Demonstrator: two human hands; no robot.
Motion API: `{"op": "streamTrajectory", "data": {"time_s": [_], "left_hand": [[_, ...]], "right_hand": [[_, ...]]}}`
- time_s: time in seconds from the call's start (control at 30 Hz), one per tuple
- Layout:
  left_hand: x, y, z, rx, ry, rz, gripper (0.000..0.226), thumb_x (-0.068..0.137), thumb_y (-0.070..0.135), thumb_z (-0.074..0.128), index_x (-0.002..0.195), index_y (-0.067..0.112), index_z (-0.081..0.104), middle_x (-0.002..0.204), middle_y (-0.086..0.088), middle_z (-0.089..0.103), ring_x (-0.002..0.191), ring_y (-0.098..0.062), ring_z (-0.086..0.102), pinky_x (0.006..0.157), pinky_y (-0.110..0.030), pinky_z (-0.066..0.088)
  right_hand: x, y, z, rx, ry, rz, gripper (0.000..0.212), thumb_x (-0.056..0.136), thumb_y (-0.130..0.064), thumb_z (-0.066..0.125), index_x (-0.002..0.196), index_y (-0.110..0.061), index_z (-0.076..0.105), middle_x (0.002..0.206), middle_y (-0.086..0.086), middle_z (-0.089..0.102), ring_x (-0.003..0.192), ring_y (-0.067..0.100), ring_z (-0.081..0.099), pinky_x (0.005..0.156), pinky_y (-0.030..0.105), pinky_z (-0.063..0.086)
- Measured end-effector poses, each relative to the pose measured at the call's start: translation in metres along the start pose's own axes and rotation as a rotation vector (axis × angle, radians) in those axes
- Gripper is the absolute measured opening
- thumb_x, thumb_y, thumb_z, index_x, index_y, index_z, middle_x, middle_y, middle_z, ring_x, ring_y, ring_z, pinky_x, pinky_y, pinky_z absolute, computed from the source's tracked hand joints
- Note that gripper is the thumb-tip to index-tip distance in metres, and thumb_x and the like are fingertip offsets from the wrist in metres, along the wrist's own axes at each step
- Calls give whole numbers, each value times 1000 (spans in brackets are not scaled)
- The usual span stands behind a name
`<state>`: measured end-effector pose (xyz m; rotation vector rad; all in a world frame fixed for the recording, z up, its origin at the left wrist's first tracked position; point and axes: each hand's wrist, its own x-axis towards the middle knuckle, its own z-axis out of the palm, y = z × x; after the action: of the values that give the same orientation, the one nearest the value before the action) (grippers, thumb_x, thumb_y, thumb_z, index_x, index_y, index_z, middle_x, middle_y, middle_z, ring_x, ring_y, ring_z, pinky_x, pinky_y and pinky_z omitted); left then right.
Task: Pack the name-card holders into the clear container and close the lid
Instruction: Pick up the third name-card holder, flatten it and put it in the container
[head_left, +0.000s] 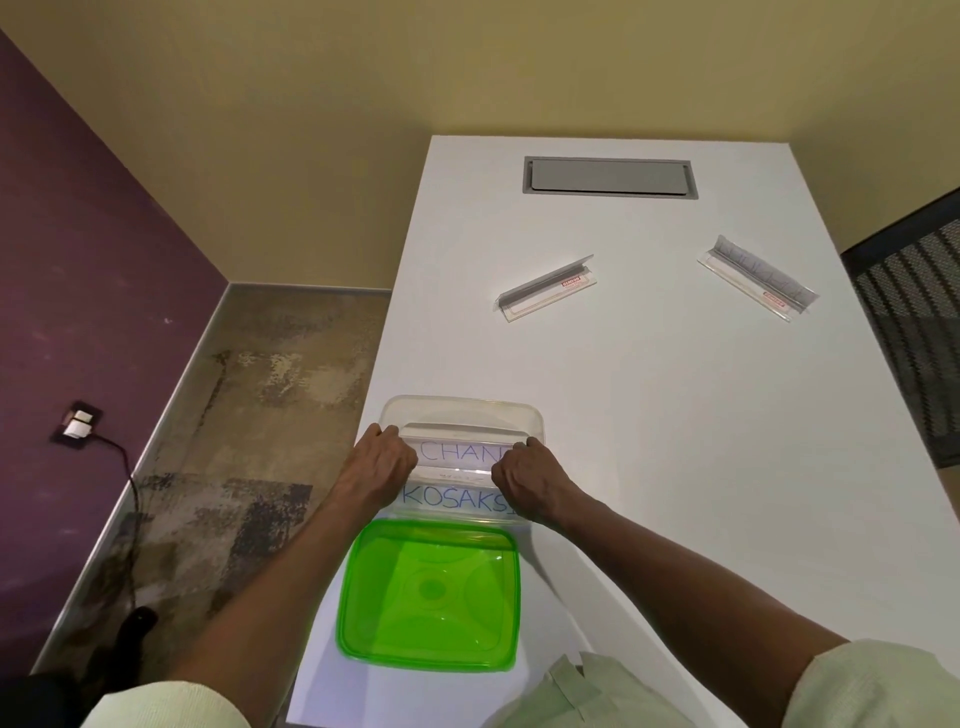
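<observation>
While both hands (382, 462) grip holder (460, 452) in container (535, 421), lid (428, 597) off

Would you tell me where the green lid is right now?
The green lid lies flat on the white table, just nearer than the clear container, between the forearms.

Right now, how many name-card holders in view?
4: CHAN holder and KOSAKSI holder in the container, two loose on the table, one mid, one far right. More may hide underneath.
</observation>
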<state>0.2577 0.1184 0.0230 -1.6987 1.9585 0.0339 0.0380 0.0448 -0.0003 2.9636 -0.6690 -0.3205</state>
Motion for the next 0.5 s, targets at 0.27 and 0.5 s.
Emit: {"op": "streamTrajectory", "data": {"time_s": [0.27,0.5], "left_hand": [[2,4,-8,7,-60,-32,13,74,9,71,84,18,67,84,-5,69,85,-23,61,75,-30,43],[7,5,-16,-301,83,-142,22,73,31,79,89,17,73,88,-10,68,78,-25,66,60,-26,48]], "right_hand": [[-1,0,-4,35,-23,40,21,52,-16,78,51,-19,57,44,-1,54,47,17,52,56,21,44],[-4,3,-17,151,-78,85,25,69,-29,77,64,-8,65,63,13,68,72,29,61,72,32,46]]}}
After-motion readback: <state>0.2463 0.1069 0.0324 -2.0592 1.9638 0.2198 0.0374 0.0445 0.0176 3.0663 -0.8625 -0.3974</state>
